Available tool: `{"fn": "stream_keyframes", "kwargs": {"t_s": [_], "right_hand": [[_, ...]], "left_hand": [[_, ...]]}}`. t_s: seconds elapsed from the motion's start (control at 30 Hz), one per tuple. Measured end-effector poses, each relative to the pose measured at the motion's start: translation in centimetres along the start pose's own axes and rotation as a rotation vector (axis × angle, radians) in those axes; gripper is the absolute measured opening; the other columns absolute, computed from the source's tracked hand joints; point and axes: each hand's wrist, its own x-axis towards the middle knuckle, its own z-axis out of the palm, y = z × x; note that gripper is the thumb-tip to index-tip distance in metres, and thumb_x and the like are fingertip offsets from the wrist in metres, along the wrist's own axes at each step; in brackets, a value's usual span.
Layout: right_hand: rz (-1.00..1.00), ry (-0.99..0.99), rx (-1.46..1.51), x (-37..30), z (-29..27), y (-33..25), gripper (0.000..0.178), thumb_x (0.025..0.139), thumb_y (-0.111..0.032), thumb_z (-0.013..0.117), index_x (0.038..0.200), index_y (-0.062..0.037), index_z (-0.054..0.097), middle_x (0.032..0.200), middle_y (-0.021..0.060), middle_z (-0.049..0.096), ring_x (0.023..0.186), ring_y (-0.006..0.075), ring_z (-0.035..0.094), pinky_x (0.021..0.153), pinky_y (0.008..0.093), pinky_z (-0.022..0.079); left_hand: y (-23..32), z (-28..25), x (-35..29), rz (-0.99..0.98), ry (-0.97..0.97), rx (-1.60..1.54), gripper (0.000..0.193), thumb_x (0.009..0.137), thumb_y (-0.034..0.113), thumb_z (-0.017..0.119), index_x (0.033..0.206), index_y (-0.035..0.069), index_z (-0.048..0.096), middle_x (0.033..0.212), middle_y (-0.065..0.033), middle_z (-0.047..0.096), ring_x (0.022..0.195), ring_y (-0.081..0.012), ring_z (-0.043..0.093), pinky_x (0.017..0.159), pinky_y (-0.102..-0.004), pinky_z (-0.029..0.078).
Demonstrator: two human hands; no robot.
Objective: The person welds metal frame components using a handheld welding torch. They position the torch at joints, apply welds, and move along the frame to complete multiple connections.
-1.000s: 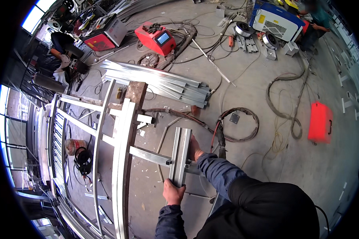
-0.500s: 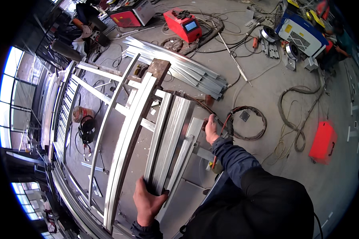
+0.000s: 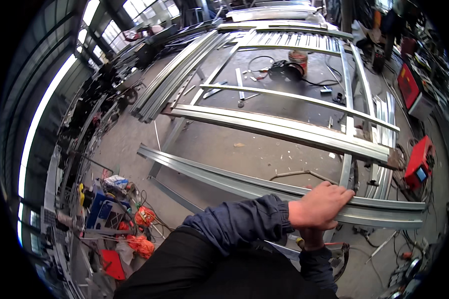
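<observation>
Here's the left hand (image 3: 317, 207), draped over the nearest metal rails (image 3: 234, 180) toward their right end, fingers pointing right; whether it squeezes them, I can't tell. Tucked just below it sits the right hand (image 3: 313, 238), mostly covered, so its grip can't be read either.

Around them it's crowded! A rusty beam (image 3: 394, 158) topped with more silver rails (image 3: 274, 130) runs across beyond, with a thin bar (image 3: 294, 98) behind that and a stack of rails (image 3: 179, 74) off to the far left. A bent tube (image 3: 304, 173) lies on the floor just past the hands; a bucket (image 3: 298, 60) stands farther out, a red machine (image 3: 419, 162) at right, orange bags (image 3: 142, 246) at left.

And the nearest rails? They span the frame's crossbar (image 3: 345, 169), long axis running left to right, the right end closer to the person.
</observation>
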Motion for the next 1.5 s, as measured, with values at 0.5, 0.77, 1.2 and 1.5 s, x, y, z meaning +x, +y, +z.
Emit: {"fn": "stream_keyframes", "kwargs": {"t_s": [0.5,0.77,1.2,1.5], "right_hand": [[-0.157,0.381,-0.039,1.4,9.8,-8.3,0.115,0.083,-0.059,0.089,0.172,-0.0185,0.028,0.175,0.0054,0.037,0.157,0.0267,0.042,0.128,0.0528,0.038],[-0.208,0.562,0.152,-1.6,6.5,-2.6,0.093,0.09,-0.055,0.084,0.164,-0.0135,0.046,0.161,0.0062,0.057,0.143,0.0245,0.057,0.12,0.0432,0.046],[-0.157,0.594,0.299,-9.0,4.7,-0.3,0.075,0.098,-0.041,0.075,0.16,-0.0063,0.052,0.159,0.0112,0.06,0.146,0.0293,0.055,0.128,0.0459,0.037],[0.007,1.235,0.286,-13.3,0.9,4.2,0.058,0.1,-0.055,0.075,0.138,-0.0114,0.064,0.135,0.0048,0.068,0.124,0.0278,0.062,0.116,0.0491,0.046]], "left_hand": [[-27.9,-4.9,-55.0,-0.714,1.614,-1.739,0.1,0.093,0.085,0.06,0.154,0.006,0.054,0.148,-0.0159,0.065,0.142,-0.0375,0.056,0.123,-0.0541,0.042],[-39.1,-0.8,-54.5,-0.941,1.855,-1.773,0.044,0.09,0.039,0.07,0.125,0.012,0.069,0.121,-0.0077,0.073,0.114,-0.0338,0.068,0.106,-0.0527,0.054],[-28.7,1.2,-56.4,-0.887,1.701,-1.839,0.058,0.095,0.034,0.077,0.143,0.005,0.062,0.145,-0.0111,0.066,0.133,-0.0349,0.06,0.119,-0.0525,0.045],[-27.8,6.5,-62.3,-1.048,1.491,-1.811,0.039,0.1,0.03,0.07,0.132,0.007,0.066,0.13,-0.0078,0.072,0.125,-0.0309,0.065,0.114,-0.0498,0.048]]}}
